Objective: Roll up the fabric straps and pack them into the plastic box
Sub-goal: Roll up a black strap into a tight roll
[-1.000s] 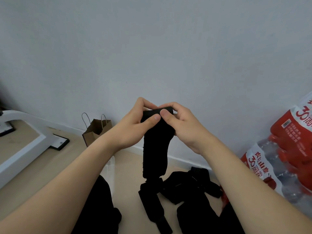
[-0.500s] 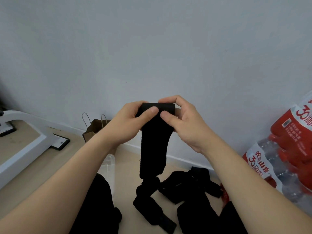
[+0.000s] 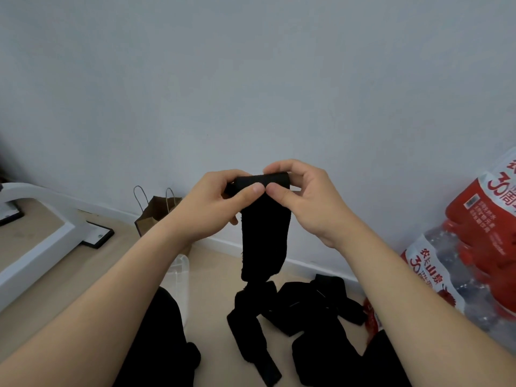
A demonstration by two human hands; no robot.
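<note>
A black fabric strap (image 3: 264, 236) hangs in front of me, its top end rolled into a small coil. My left hand (image 3: 215, 203) and my right hand (image 3: 304, 199) pinch that coil from either side, thumbs pressed on its front. The strap's loose tail trails down to the floor. More black straps (image 3: 315, 303) lie in a heap on the floor below, to the right. The clear plastic box (image 3: 178, 277) stands on the floor under my left forearm, mostly hidden by it.
A brown paper bag (image 3: 156, 209) stands against the wall behind my left hand. White furniture with black feet (image 3: 42, 236) is at the left. Packs of bottled water in red wrap (image 3: 474, 247) sit at the right. My dark-clothed legs fill the bottom edge.
The coil at the strap's top has grown as both hands turned it. The hanging tail has been drawn upward and shifted slightly on the floor.
</note>
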